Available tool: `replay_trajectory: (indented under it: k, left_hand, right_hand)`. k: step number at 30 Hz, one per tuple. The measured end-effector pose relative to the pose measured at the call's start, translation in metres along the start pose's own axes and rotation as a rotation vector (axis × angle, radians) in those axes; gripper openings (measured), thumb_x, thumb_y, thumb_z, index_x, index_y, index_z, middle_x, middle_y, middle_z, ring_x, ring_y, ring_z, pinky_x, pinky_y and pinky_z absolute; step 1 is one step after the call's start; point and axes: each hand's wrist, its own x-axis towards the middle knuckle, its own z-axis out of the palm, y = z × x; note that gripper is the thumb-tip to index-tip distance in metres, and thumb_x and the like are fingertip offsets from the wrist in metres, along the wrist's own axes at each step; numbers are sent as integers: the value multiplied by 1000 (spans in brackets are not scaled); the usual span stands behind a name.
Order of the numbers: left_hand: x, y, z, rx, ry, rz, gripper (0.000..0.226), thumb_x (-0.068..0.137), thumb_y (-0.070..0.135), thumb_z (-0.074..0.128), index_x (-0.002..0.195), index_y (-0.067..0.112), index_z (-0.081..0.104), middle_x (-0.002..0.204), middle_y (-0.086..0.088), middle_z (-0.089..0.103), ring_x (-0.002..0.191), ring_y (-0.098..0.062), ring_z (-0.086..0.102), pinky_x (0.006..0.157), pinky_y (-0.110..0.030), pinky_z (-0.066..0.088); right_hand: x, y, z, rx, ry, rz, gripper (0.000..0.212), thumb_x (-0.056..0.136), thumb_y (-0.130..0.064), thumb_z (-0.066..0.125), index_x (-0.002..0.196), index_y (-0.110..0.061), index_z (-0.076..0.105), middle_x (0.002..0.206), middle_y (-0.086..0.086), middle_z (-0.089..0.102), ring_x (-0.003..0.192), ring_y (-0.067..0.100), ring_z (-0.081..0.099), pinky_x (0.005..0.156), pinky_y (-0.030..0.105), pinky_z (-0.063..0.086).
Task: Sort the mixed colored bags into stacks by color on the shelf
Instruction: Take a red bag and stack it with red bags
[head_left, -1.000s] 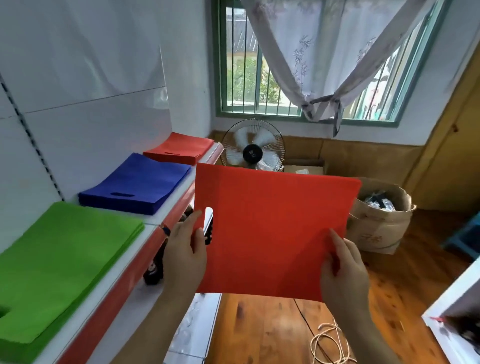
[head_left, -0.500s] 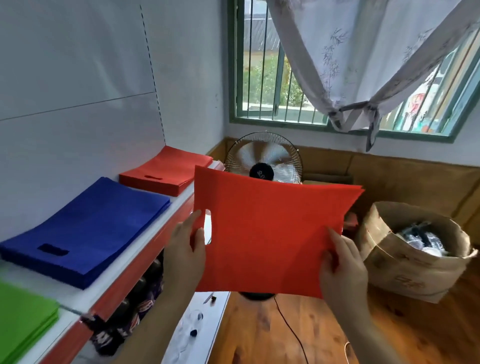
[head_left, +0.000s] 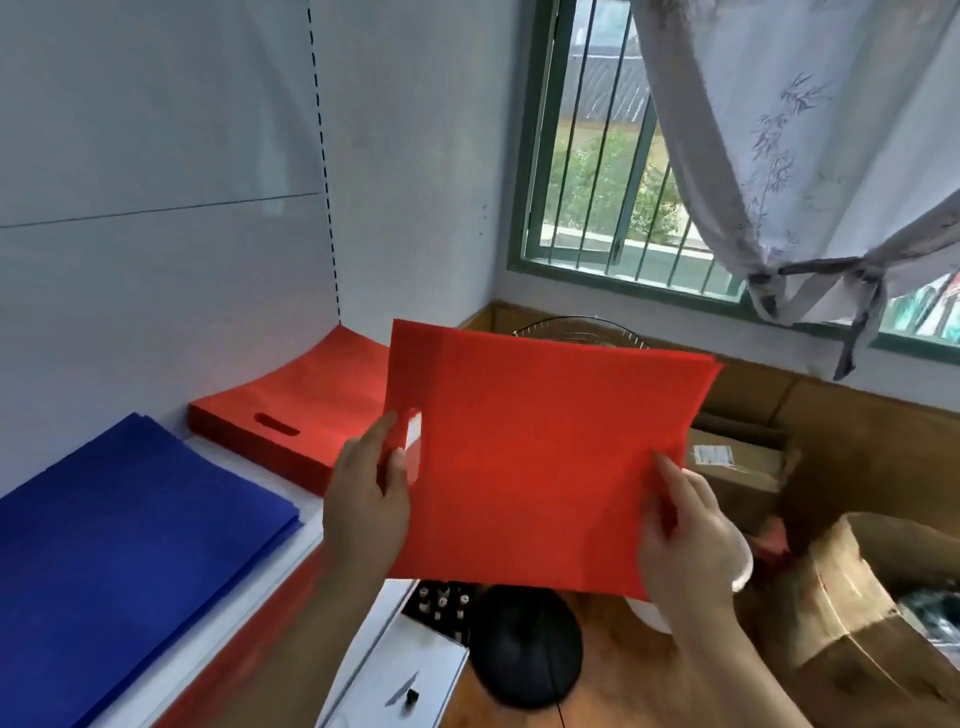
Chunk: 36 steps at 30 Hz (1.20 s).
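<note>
Nearest the camera, the left hand (head_left: 366, 501) and the right hand (head_left: 685, 535) held a red bag (head_left: 530, 457) upright in the air between them, its long axis running side to side. The left hand pinched the edge by the handle slot, thumb in front and the other fingers (head_left: 400, 470) behind; the right hand pinched the lower right corner the same way, its fingers curled round the edge. Beyond and to the left, on the shelf (head_left: 249, 587), lay the blue stack (head_left: 119, 525), and farther along it the red stack (head_left: 306, 410), just beside the bag's left edge. The left hand was the nearer one, so the bag would probably need to swing left and lie flat on that stack.
</note>
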Motion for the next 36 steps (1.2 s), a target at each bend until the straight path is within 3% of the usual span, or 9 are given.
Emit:
replay_trajectory:
  k: [3, 8, 11, 13, 18, 21, 27, 31, 36]
  left_hand:
    - [27, -12, 4, 48, 54, -15, 44, 107, 25, 52, 149, 39, 50, 132, 22, 52, 113, 17, 45, 86, -1, 34]
    - [66, -36, 1, 134, 186, -72, 43, 109, 19, 48, 149, 34, 53, 131, 24, 53, 112, 25, 45, 88, -1, 35]
    - [81, -45, -2, 188, 297, -110, 43, 108, 12, 50, 148, 26, 56, 135, 19, 58, 118, 10, 52, 98, -13, 41]
    - [88, -52, -4, 243, 363, -118, 42, 108, 11, 52, 148, 21, 57, 138, 17, 58, 124, 3, 53, 101, -12, 41]
    - [99, -59, -3, 381, 562, -261, 38, 104, 12, 60, 140, 21, 63, 124, 4, 70, 107, -13, 65, 94, -31, 53]
    - [101, -63, -3, 479, 593, -356, 34, 102, 13, 62, 134, 21, 66, 120, 6, 69, 103, -14, 66, 90, -35, 55]
    - [107, -75, -7, 725, 557, -526, 31, 103, 18, 59, 132, 17, 68, 123, 0, 69, 103, -19, 65, 86, -42, 57]
    - [112, -87, -8, 800, 476, -640, 31, 105, 20, 56, 134, 17, 68, 124, -4, 67, 109, -22, 63, 87, -39, 55]
    - [111, -94, -6, 866, 445, -691, 32, 104, 22, 55, 134, 19, 66, 126, 0, 62, 109, -19, 60, 84, -34, 54]
  right_hand:
    - [35, 2, 38, 80, -97, 0, 49, 98, 1, 61, 144, -14, 63, 137, 2, 65, 117, 28, 66, 97, 44, 53]
    - [99, -7, 120, 179, -196, -160, 51, 97, 1, 61, 145, -16, 62, 133, 0, 65, 116, 23, 64, 100, 41, 53]
    - [133, -17, 173, 231, -288, -240, 56, 95, 4, 59, 146, -17, 61, 134, -2, 64, 115, 20, 64, 100, 33, 50]
    - [153, -25, 208, 289, -364, -289, 57, 95, 4, 58, 147, -18, 60, 134, -3, 63, 114, 18, 62, 100, 32, 48]
    - [199, -51, 281, 445, -555, -419, 50, 99, -1, 59, 144, -24, 63, 126, -11, 63, 106, 9, 59, 94, 29, 49]
    - [216, -65, 317, 456, -627, -481, 46, 98, -3, 62, 139, -22, 67, 122, -11, 64, 103, 6, 58, 94, 23, 46]
    - [232, -92, 374, 440, -813, -651, 46, 98, -4, 59, 143, -16, 64, 130, 0, 64, 110, 26, 64, 97, 42, 55]
    - [233, -102, 405, 362, -904, -693, 48, 98, -6, 56, 146, -13, 61, 135, 5, 61, 114, 33, 64, 96, 50, 55]
    - [225, -98, 426, 236, -988, -701, 50, 99, -13, 57, 149, -12, 57, 141, 8, 60, 129, 33, 55, 104, 48, 50]
